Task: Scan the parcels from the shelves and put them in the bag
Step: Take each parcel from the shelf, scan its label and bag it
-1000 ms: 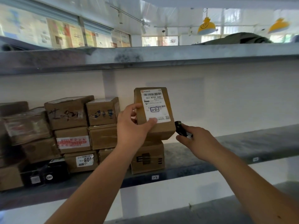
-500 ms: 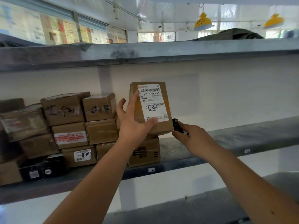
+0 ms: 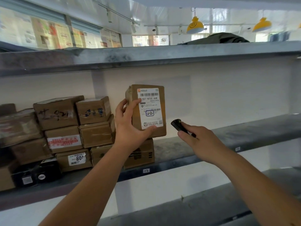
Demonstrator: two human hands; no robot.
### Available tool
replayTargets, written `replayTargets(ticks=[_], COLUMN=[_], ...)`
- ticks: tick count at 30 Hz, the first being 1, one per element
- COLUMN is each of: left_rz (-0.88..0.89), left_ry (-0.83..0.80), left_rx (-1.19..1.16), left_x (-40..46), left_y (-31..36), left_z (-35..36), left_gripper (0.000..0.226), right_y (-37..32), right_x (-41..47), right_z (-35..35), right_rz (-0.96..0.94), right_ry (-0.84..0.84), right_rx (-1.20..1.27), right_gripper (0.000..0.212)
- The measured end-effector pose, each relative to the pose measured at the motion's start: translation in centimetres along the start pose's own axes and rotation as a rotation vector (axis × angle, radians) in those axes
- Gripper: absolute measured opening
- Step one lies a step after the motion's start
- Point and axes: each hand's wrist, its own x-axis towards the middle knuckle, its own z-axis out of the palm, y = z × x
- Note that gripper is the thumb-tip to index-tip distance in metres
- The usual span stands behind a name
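Observation:
My left hand grips a small brown cardboard parcel upright in front of the shelf, its white barcode label facing me. Fingers wrap its left side and the thumb hooks under its bottom edge. My right hand holds a small black scanner, which points up and left at the parcel from just to its right, a short gap apart. Several more brown parcels are stacked on the grey metal shelf to the left. No bag is in view.
Another brown box stands on the shelf right under the held parcel. Black boxes sit at the lower left of the stack. An upper shelf runs overhead and a lower shelf below. The shelf's right half is bare.
The parcel has turned a little so its label faces me more squarely. My right hand has drawn back to the right, so the scanner is now clear of the parcel's edge.

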Motion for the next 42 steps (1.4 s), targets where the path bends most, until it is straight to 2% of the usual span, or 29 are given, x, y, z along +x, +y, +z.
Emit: replayTargets(ticks=[14,19,28,33,37,42], left_rz=[0.067,0.093,0.12,0.173,0.142,0.117], left_ry=[-0.078,-0.092,-0.066,-0.062,-0.122,-0.255], left_rx=[0.162,0.18,0.098,-0.068,-0.254,-0.348], left_x=[1.4,1.6,0.1,-1.5,-4.3,-7.9], left_y=[-1.2,-0.9,0.2,2.1,3.5,4.5], left_z=[0.6,0.4,-0.1,-0.1,1.1,3.8], left_gripper=[0.093,0.093,0.099,0.099,0.099,0.099], right_y=[-0.5,-0.6,-0.2,0.6,1.5,2.8], right_x=[-5.4,-7.3,-8.9,-9.4,-10.7,-14.4], right_z=[-2.0,-2.3,-2.3,-2.3,-1.8,-1.3], right_rz=[-0.027,-0.044,0.025,0.1,0.177,0.301], right_ry=[-0.162,-0.198,-0.131,-0.05,0.009,0.112], right_rx=[-0.337,-0.315,-0.289,-0.213,-0.134,-0.088], right_gripper=[0.053,0.053,0.056,0.053,0.051,0.049])
